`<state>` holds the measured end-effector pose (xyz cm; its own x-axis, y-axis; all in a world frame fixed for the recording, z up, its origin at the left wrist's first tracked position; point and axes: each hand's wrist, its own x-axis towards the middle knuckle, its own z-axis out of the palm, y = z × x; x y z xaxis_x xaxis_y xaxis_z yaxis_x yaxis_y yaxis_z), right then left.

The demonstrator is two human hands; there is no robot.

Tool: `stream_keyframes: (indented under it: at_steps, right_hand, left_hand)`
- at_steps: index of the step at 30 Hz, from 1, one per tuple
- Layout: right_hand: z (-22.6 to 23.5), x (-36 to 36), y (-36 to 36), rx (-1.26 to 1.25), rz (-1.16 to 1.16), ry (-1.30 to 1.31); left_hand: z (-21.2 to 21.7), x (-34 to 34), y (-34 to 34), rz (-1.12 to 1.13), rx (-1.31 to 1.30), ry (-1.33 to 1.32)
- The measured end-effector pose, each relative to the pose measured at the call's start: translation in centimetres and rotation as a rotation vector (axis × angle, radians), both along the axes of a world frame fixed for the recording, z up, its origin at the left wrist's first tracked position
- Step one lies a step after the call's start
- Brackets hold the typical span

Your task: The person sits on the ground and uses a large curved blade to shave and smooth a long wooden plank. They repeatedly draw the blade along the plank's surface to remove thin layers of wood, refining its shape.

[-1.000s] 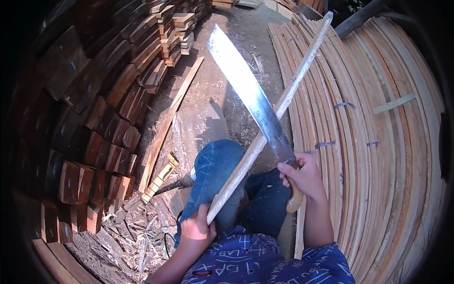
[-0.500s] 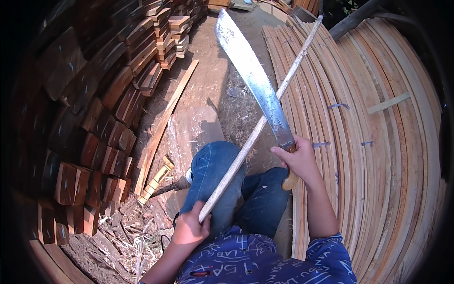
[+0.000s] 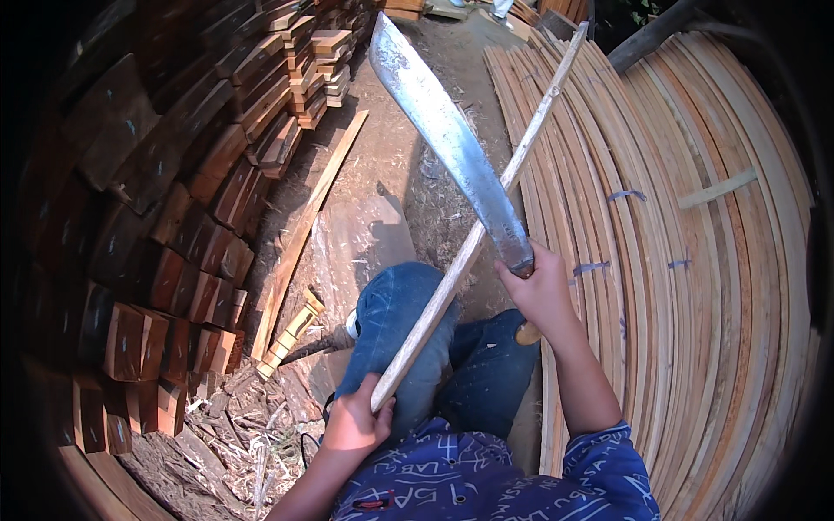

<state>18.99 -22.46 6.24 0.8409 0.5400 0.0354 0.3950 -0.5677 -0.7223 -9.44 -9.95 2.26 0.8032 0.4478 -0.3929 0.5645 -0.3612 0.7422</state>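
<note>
My left hand (image 3: 356, 423) is clamped round the near end of a long pale wooden stick (image 3: 473, 245), which slants up and away over my blue-jeaned knees (image 3: 408, 321). My right hand (image 3: 543, 291) grips the handle of a broad machete (image 3: 443, 130), fingers closed, its blade crossing over the stick's middle, left of the stacked pale slats (image 3: 695, 286)
</note>
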Motion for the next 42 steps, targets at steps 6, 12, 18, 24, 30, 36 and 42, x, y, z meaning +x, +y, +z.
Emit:
stream_keyframes:
  at_steps: [6, 12, 18, 24, 30, 36, 42]
  right_hand:
    - [0.7, -0.1, -1.4, -0.063, 0.050, -0.049]
    - [0.8, 1.0, -0.7, 0.066, 0.051, 0.022]
    - [1.0, 0.6, -1.8, -0.018, 0.052, 0.065]
    - [-0.6, -0.2, -2.2, 0.055, 0.018, 0.080]
    - [1.6, 0.5, -3.0, -0.038, 0.013, 0.130]
    - [-0.6, -0.3, -3.3, -0.041, 0.038, 0.113]
    - [0.7, 0.8, -2.5, 0.100, -0.021, 0.222]
  left_hand:
    - [0.1, -0.2, -0.1, 0.000, 0.002, 0.009]
    - [-0.1, -0.1, -0.2, 0.032, 0.050, -0.058]
    - [-0.4, -0.5, -0.1, -0.002, 0.060, -0.039]
    - [-0.5, -0.4, 0.2, 0.013, 0.016, -0.009]
    - [0.2, 0.0, -0.2, 0.064, 0.033, -0.043]
    - [0.2, -0.2, 0.0, 0.039, -0.049, 0.061]
    - [0.8, 0.7, 0.4, 0.017, -0.015, 0.073]
